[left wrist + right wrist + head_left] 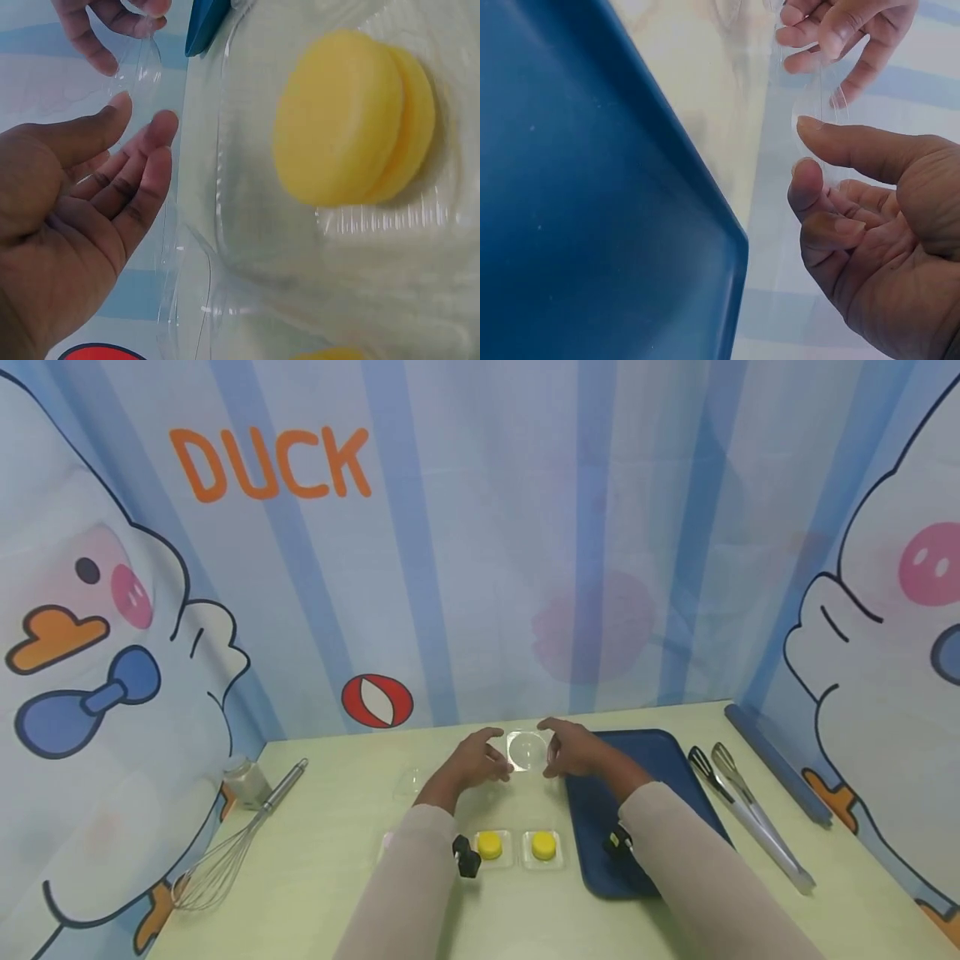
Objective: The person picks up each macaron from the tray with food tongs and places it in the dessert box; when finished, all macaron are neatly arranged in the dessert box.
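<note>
A clear plastic lid (527,752) with a round dome is held up between both hands near the back of the table. My left hand (477,758) has its fingers and thumb at the left edge; my right hand (573,750) grips the opposite edge. In the right wrist view, the right thumb lies along the dome (808,105). Below the hands, two yellow macarons (490,845) (543,845) sit in clear plastic trays (529,863). One macaron (337,120) looms large in the left wrist view.
A navy tray (600,860) lies beneath the right forearm. To its right are tongs (765,831) and a rolled blue-grey bar (780,764). A whisk (225,860) and a jar (247,782) stand at the left. Another clear plastic piece (411,781) lies beside the left wrist.
</note>
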The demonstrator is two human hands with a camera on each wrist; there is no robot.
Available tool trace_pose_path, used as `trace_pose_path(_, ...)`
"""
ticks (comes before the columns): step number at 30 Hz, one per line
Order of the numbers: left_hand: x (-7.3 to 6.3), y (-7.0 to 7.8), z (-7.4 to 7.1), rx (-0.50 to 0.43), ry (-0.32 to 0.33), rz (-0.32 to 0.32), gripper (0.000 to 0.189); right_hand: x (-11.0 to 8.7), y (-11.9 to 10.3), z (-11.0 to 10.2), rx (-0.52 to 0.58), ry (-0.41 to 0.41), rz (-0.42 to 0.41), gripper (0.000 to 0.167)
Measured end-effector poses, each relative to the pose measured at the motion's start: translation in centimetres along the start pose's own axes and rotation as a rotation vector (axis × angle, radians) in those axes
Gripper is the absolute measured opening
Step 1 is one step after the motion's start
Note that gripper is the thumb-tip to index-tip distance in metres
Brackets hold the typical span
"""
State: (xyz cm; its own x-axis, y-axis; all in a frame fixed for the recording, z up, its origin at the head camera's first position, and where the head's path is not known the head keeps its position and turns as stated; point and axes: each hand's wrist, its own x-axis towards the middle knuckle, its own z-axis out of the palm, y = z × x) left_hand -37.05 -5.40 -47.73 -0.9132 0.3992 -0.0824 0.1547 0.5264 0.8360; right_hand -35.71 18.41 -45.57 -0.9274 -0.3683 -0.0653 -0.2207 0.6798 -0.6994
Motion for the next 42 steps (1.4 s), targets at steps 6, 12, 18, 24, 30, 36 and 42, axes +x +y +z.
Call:
trace_pose_path(6,-0.1,-0.8,-0.1,-0.027,-0.043,0.036,0.067,-0.8,-0.4,0.3,-0.046,0.016,-0.036,0.089)
trace_pose_path(12,-0.5,-0.7,-0.3,-0.027,-0.044,0.052,0.057,-1.4,-0.3,0.4,-0.051,0.012,-0.085,0.090)
trace_pose_path(18,-1.0,-0.3,-0.2,-0.033,-0.041,0.058,0.052,-2.4,-0.4,0.5,0.017,-0.006,-0.085,0.088)
trace_pose_path(24,-2.0,0.0,0.2,-0.028,-0.047,0.129,0.051,-3.4,-0.6,0.7,0.083,-0.011,-0.085,0.077)
trace_pose_path(30,-3.0,0.4,0.5,0.074,-0.030,0.229,0.043,-4.6,-0.5,0.9,0.115,-0.031,-0.109,0.058)
trace_pose_path(36,-4.3,0.6,0.7,0.100,-0.031,0.299,0.041,-5.7,-0.5,1.2,0.180,-0.062,-0.132,0.054)
trace_pose_path(42,-5.5,0.4,1.0,0.138,-0.037,0.375,0.042,-6.2,-0.3,1.7,0.232,-0.062,-0.086,0.061)
